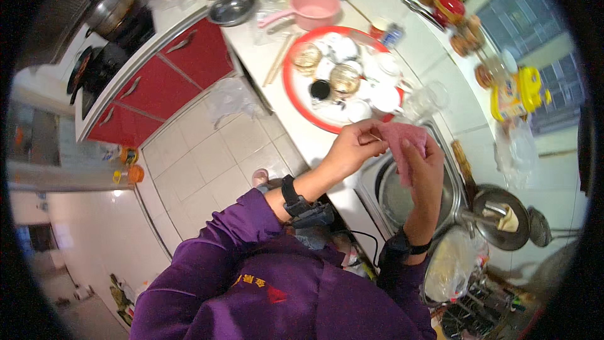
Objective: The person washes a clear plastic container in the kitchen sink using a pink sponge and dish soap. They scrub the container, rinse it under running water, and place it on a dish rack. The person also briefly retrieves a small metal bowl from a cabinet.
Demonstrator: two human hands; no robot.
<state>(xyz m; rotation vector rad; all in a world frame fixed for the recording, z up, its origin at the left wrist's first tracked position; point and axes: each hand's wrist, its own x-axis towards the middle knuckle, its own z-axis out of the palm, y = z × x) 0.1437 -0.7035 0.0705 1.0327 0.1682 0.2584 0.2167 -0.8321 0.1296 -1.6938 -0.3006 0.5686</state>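
Note:
My right hand (424, 165) grips a pink cloth (406, 144) above the near edge of the sink (391, 193). At the cloth's left side is my left hand (356, 146), thumb and fingers pinched together; whether they hold the cloth's edge or a small thing is unclear. Just beyond both hands lies a round white tray with a red rim (289, 87), bearing white cups, glass pieces and a small dark-filled cup (320, 89). A clear glass jar (432, 97) lies right of the tray, close to the sink.
A pink saucepan (315, 8) and a dark lid (232, 8) stand beyond the tray, with wooden chopsticks (279, 60) at its left. Right of the sink are a frying pan (502, 217) and a plastic-covered bowl (450, 264). A yellow jug (516, 94) stands on the window ledge.

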